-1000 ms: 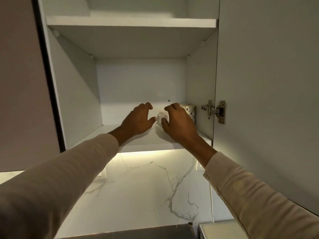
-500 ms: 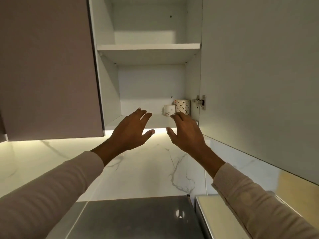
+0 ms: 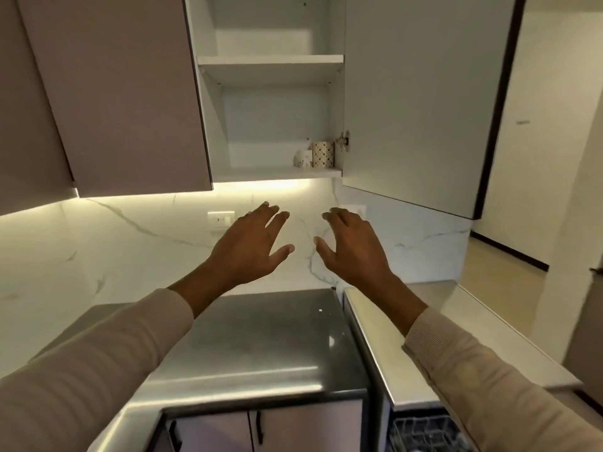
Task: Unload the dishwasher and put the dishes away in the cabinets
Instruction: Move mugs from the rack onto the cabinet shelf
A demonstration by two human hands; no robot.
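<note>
A small white mug [image 3: 303, 158] and a taller patterned cup [image 3: 323, 154] stand side by side at the right end of the lower shelf [image 3: 261, 173] of the open wall cabinet. My left hand [image 3: 251, 246] and my right hand [image 3: 354, 247] hang in the air below the cabinet, in front of the marble backsplash. Both hold nothing, with fingers spread and relaxed. A corner of the dishwasher rack [image 3: 424, 433] shows at the bottom right, under the counter edge.
The cabinet door [image 3: 421, 99] stands open to the right of the shelves. A closed wall cabinet [image 3: 124, 93] is at the left. Below lie a steel countertop [image 3: 254, 347] and a pale counter [image 3: 483, 337]. A wall socket [image 3: 221, 219] sits on the backsplash.
Both hands have let go of the white mug on the shelf and dropped down and back from the cabinet. The view has pulled away and tilted down, bringing the counter into sight.
</note>
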